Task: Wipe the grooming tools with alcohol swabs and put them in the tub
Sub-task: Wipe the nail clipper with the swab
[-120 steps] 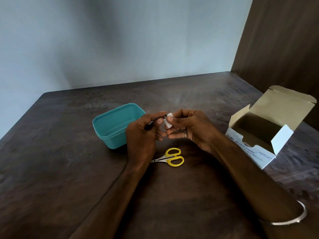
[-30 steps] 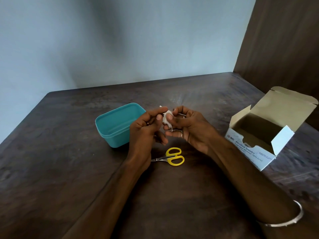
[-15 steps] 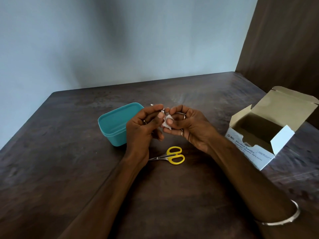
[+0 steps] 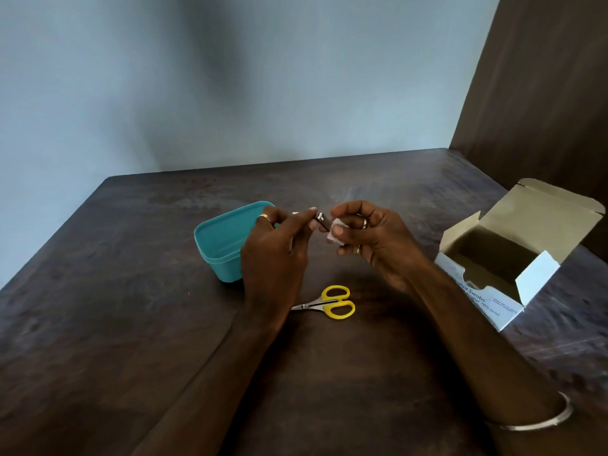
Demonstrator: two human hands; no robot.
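Forearms enter from the near edge of the dark wooden table (image 4: 98, 324), and a metal bangle (image 4: 539, 422) circles the right wrist close to the camera.

Beyond the forearms, small scissors (image 4: 329, 305) with yellow handles lie flat on the table between the two wrists, blades closed and pointing left.

Above the scissors, both hands are raised off the table and face each other. The left hand (image 4: 273, 255) is closed around a small metal grooming tool (image 4: 321, 221), pinched between thumb and fingers with its tip projecting to the right; its type cannot be read at this size. A ring sits on one finger of this hand. The right hand (image 4: 371, 238) is closed on a white swab (image 4: 335, 232), folded between thumb and fingers. The swab lies just beside the tip of the tool; contact cannot be confirmed. Rings show on two fingers of the right hand.

Behind the left hand, a teal tub (image 4: 217, 245) stands upright on the table with no lid, partly covered by the hand. Its visible interior holds nothing.

At the right, an open cardboard box (image 4: 513, 258) labelled for alcohol swabs rests well apart from the tub, lid flap raised.

A pale wall (image 4: 230, 77) closes the far side, and a dark panel (image 4: 543, 93) stands at the right.
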